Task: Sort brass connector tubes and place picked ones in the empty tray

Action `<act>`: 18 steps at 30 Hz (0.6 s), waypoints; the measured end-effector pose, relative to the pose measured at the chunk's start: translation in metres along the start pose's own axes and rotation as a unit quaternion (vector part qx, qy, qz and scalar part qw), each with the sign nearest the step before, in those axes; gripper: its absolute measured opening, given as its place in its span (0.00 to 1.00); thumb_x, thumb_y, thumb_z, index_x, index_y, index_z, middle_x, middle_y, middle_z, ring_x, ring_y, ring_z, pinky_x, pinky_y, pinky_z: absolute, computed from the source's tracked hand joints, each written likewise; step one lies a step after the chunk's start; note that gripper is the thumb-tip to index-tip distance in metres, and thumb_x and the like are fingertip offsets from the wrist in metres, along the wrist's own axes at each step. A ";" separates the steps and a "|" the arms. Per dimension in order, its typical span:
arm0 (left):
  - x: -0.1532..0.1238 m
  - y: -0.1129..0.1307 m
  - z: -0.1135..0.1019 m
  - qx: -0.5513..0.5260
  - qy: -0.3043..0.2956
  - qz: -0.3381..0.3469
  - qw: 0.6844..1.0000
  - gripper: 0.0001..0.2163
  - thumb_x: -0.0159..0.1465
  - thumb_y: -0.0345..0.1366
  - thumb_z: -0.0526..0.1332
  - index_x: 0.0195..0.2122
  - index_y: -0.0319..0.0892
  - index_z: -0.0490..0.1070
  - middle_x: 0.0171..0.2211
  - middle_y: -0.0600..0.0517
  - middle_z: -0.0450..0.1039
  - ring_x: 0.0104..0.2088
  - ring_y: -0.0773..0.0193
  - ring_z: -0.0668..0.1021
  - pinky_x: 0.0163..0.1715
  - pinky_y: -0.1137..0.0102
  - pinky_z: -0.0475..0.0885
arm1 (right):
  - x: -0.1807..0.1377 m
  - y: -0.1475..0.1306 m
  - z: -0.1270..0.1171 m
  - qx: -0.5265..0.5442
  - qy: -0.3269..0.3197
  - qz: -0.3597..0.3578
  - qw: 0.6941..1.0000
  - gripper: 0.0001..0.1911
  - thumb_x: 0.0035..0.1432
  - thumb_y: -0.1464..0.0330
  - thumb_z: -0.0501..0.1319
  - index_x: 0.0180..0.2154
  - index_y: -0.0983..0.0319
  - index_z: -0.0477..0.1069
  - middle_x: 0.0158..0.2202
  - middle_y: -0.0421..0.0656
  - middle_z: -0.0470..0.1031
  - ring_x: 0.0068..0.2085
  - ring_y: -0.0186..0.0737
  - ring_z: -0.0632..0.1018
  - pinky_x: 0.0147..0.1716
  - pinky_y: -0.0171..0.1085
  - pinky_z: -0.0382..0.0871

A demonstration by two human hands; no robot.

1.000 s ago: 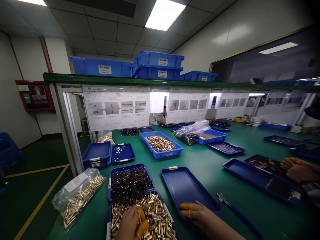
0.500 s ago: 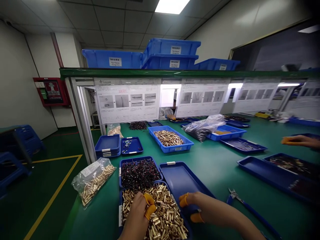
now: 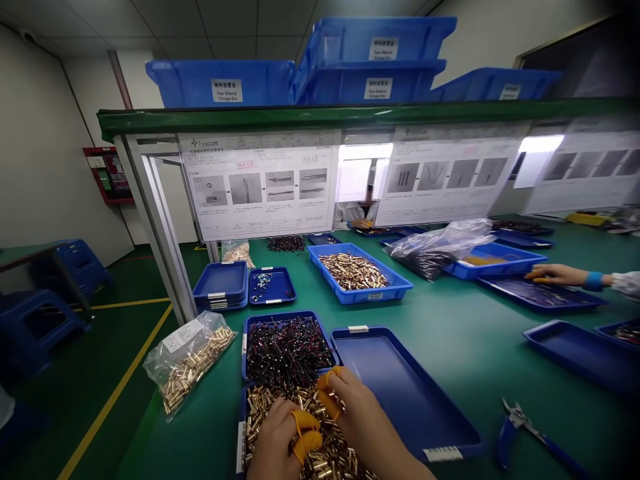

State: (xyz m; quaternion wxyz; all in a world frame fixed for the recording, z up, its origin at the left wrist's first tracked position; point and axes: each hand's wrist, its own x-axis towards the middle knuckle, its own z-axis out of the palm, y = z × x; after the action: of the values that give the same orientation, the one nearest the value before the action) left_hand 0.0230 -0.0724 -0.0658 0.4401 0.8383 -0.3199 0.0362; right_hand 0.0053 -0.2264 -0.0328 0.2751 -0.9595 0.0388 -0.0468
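Note:
My left hand and my right hand both rest in a blue tray heaped with small brass tubes, at the table's near edge. Orange finger cots cover the fingertips of both hands. The left thumb and forefinger are pinched together among the tubes; what they hold is too small to name. My right hand's fingers curl over the pile near its far edge. Just behind stands a blue tray of dark red and black wired parts. To the right lies an empty blue tray.
A clear bag of brass tubes lies at left. Blue-handled cutters lie at right. Further back are stacked blue trays, a bin of brass parts and a plastic bag. Another person's hand reaches over a tray at right.
My right hand has moved left, off the empty tray and onto the brass tubes beside my left hand. The view has shifted closer and rightward. The other person's hand has moved to a farther tray.

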 end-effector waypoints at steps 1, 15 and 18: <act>0.000 -0.001 0.001 0.003 -0.003 -0.005 1.000 0.18 0.63 0.47 0.48 0.29 0.39 0.69 0.30 0.48 0.67 0.33 0.62 0.67 0.31 0.71 0.60 | 0.005 0.002 0.003 0.004 0.014 -0.005 1.000 0.12 0.56 0.75 0.46 0.32 0.62 0.67 0.37 0.42 0.68 0.39 0.33 0.68 0.38 0.33 0.64; -0.002 0.018 -0.011 -0.054 0.016 -0.147 0.988 0.11 0.61 0.36 0.52 0.42 0.45 0.69 0.37 0.49 0.68 0.36 0.61 0.69 0.37 0.68 0.65 | 0.002 0.000 -0.005 0.032 0.038 0.019 0.999 0.12 0.56 0.74 0.47 0.38 0.58 0.67 0.39 0.41 0.67 0.42 0.35 0.69 0.42 0.39 0.66; -0.002 0.019 -0.012 -0.066 0.040 -0.183 0.980 0.13 0.61 0.37 0.51 0.44 0.43 0.69 0.35 0.48 0.68 0.34 0.62 0.70 0.34 0.69 0.66 | -0.008 0.000 -0.008 0.039 0.004 -0.004 0.999 0.12 0.56 0.74 0.47 0.36 0.59 0.67 0.38 0.41 0.67 0.41 0.34 0.69 0.41 0.38 0.67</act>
State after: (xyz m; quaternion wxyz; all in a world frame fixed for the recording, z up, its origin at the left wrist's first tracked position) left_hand 0.0136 -0.0700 -0.0458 0.5061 0.8497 -0.1444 -0.0327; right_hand -0.0034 -0.2299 -0.0267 0.3124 -0.9479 0.0338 -0.0529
